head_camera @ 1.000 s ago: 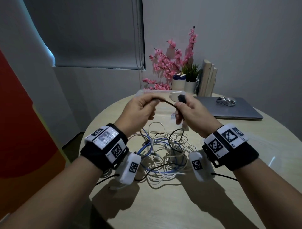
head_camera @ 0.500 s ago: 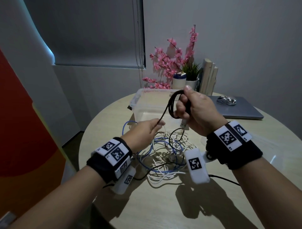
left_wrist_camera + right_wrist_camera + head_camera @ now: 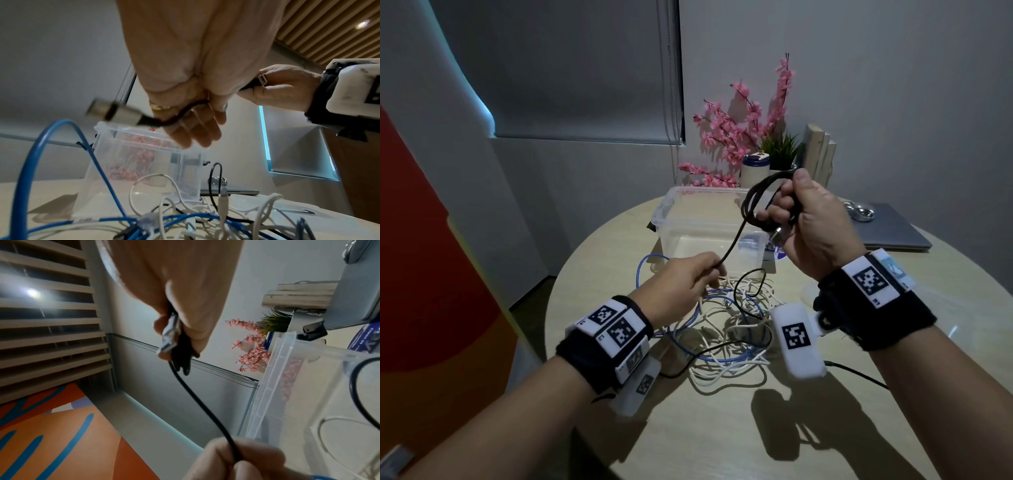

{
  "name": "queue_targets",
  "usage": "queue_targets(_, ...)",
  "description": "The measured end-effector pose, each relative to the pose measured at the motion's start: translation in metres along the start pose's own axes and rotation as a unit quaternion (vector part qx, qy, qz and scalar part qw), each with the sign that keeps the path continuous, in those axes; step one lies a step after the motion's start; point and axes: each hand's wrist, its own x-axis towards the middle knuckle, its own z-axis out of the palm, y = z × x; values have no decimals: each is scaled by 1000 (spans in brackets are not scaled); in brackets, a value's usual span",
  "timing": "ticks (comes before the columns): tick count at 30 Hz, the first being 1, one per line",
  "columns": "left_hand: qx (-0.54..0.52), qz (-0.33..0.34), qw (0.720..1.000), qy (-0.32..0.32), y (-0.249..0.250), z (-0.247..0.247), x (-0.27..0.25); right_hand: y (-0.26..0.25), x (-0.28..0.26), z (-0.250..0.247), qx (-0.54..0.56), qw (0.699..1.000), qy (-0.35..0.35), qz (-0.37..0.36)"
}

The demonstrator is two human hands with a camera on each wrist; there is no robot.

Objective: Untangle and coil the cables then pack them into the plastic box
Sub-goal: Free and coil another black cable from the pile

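Two hands work one black cable above a round table. Going left to right in the head view: the left hand sits low, near the table, fingers curled w/ thumb and fingertips pinching the cable's free run. In the left wrist view a silver plug sticks out past that hand's fingers, blurred.

From that pinch the cable rises up and to the right, a taut slanted line, to the right hand, which is held higher and further back, over the near edge of the clear plastic box. The right hand's fingers are curled round a small bundle of black loops; another silver plug pokes out beside them in the right wrist view.

So the slack lies down and left of the coil, its long axis running diagonally btw the hands. The left hand is nearer the pile; the right is nearer the box. Likely next: the left feeds another loop up to the right.

Below and btw the wrists, a tangle of blue cable and white cables rests on the table, just in front of the box. Little seems packed so far.
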Motion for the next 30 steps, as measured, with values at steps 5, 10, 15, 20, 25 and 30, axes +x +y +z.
queue_targets(5, 100, -27, 995, -17, -1, -9, 2, 1, -5, 0, -33, 999, -29, 12)
queue_targets(10, -118, -109, 983, 91, 1, -11, 2, 1, -3, -1, -30, 998, -49, 37)
queue_targets(15, -336, -170, 916, 139, 4, -14, 10, 5, -5, 2, -55, 996, -54, 50)
queue_targets(20, -243, -174, 952, 69, -4, -7, 7, 2, -7, 4, 4, 998, -52, 47)
queue_targets(25, -93, -88, 989, -70, 0, 2, -4, 8, -6, 3, -88, 995, -48, 2)
queue_targets(30, 51, 36, 997, -40, 10, -14, -4, 21, -4, -9, -373, 924, -48, -69)
